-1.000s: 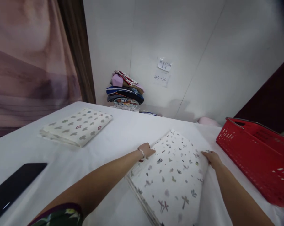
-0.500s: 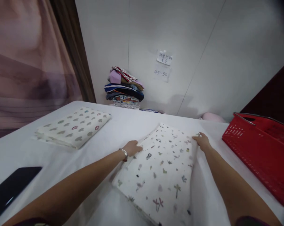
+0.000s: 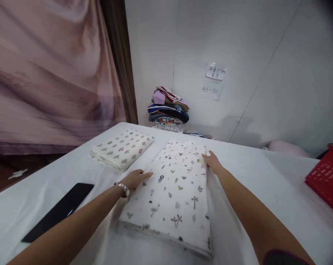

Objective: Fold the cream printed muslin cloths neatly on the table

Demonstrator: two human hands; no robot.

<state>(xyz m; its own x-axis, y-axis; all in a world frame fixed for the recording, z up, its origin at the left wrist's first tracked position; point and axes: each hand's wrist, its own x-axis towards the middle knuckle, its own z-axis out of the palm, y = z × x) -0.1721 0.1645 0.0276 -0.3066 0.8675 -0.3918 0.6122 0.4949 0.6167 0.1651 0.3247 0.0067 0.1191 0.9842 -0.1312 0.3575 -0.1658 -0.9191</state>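
A folded white cloth [image 3: 173,198] with small palm trees, birds and plants lies flat on the white-covered table in front of me. My left hand [image 3: 135,179], with a metal band at the wrist, grips its left edge, the thumb resting on top. At its upper right edge my right hand [image 3: 212,162] pinches the border; the fingers under the cloth are partly hidden. Just to the left lies a second folded cloth [image 3: 123,149], cream with grey mushroom-like shapes and a few red and blue marks.
A black flat phone-like slab [image 3: 60,209] lies on the table [image 3: 254,176] near my left forearm. To the far right stands a red plastic basket [image 3: 328,176]. Behind the table rises a stack of folded fabrics [image 3: 169,108] against the wall; a pink curtain [image 3: 53,73] hangs at left.
The view has turned left. Both hands have slid the palm-tree cloth leftward over the table, closer to the mushroom-patterned cloth, and it lies straighter now.
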